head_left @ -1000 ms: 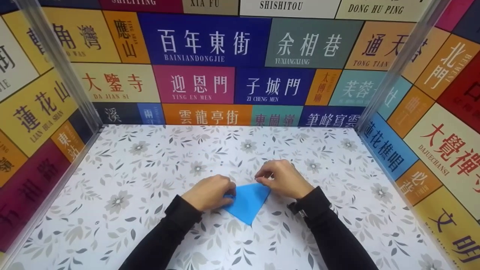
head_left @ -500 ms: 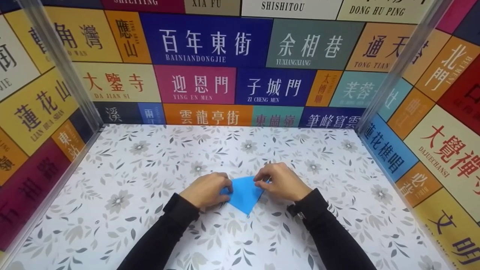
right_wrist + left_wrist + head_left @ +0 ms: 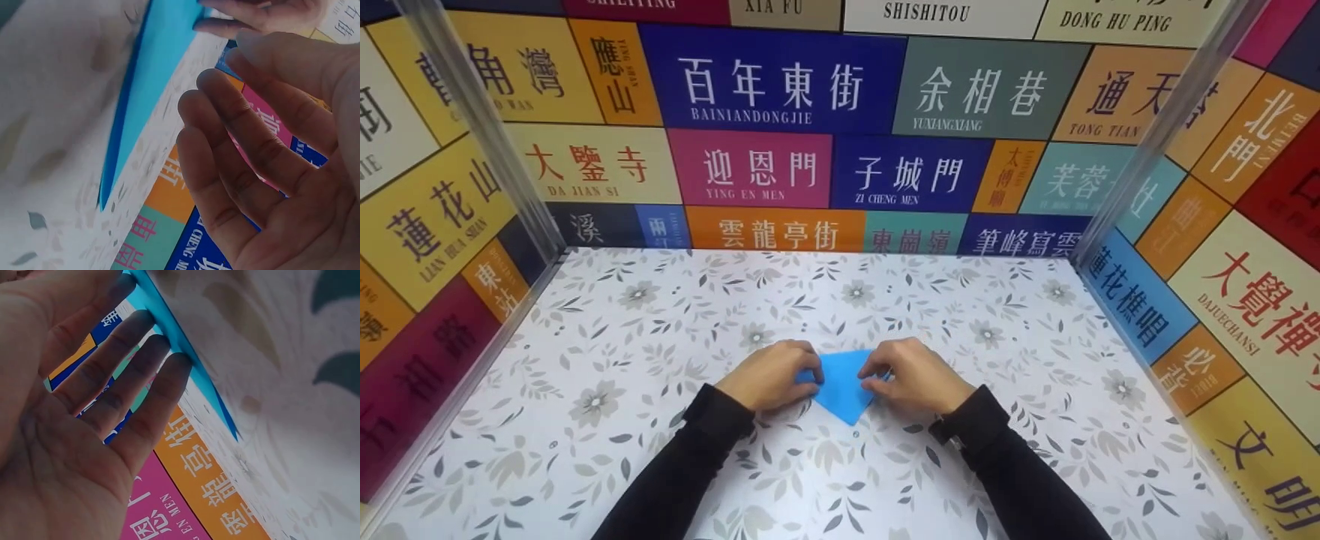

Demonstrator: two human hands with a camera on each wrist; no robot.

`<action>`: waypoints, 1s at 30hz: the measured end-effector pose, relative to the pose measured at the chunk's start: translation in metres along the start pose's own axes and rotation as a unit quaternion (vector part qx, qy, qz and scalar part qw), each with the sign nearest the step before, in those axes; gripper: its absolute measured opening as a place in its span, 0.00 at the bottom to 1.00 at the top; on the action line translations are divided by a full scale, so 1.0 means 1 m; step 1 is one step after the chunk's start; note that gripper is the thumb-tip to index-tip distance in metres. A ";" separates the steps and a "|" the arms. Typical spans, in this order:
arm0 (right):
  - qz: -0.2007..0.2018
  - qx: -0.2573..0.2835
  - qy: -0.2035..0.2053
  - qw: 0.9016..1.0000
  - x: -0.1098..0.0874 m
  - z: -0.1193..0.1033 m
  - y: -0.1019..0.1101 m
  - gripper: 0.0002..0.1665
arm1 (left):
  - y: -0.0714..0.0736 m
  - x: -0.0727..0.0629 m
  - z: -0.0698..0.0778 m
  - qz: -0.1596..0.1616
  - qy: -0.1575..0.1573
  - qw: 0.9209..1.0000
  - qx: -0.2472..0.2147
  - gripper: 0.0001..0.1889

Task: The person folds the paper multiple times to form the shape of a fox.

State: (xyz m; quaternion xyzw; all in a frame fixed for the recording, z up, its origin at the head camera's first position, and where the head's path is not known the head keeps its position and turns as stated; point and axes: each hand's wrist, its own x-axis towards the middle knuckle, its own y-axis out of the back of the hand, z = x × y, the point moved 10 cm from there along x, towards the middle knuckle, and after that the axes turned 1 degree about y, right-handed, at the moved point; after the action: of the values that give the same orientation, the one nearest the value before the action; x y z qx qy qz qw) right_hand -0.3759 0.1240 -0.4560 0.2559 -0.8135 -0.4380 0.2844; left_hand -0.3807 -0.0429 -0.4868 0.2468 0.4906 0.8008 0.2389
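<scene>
A folded piece of blue paper (image 3: 840,386) lies on the table with one point towards me; both hands cover its side corners in the head view. My left hand (image 3: 771,377) rests its fingertips on the paper's left part. In the left wrist view, its loosely bent fingers (image 3: 163,382) reach the blue paper strip (image 3: 211,396). My right hand (image 3: 919,375) is at the paper's right edge. In the right wrist view, its fingers (image 3: 199,163) are relaxed and spread beside the folded paper (image 3: 129,112), with thumb and index tips close together and no paper seen between them.
The table (image 3: 660,465) has a white cover printed with grey leaves and flowers. A back wall (image 3: 772,82) and side walls of coloured panels with Chinese lettering enclose it, with clear strips (image 3: 1155,127) at the corners.
The paper has shifted slightly left and away from me. My right hand has moved down and left over its right corner; the left hand has moved slightly left and away with the paper.
</scene>
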 end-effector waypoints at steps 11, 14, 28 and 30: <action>-0.024 0.014 0.009 1.000 -0.001 -0.010 -0.022 0.06 | -0.001 0.000 -0.005 -0.001 0.004 1.000 -0.005 0.04; -0.027 0.013 0.009 1.000 -0.001 -0.013 -0.025 0.06 | -0.001 0.000 -0.008 0.000 0.004 1.000 0.001 0.05; -0.055 -0.013 -0.003 0.998 -0.002 -0.015 -0.036 0.06 | 0.003 -0.001 -0.007 0.019 -0.008 1.000 -0.003 0.07; -0.056 -0.015 -0.003 0.998 -0.003 -0.014 -0.036 0.06 | 0.003 0.000 -0.006 0.021 -0.010 1.000 -0.004 0.08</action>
State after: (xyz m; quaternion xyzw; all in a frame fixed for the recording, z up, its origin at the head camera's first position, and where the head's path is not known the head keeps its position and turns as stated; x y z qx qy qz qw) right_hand -0.3580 0.1007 -0.4814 0.2957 -0.7920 -0.4660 0.2611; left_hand -0.3854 -0.0483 -0.4866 0.2637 0.4798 0.8051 0.2282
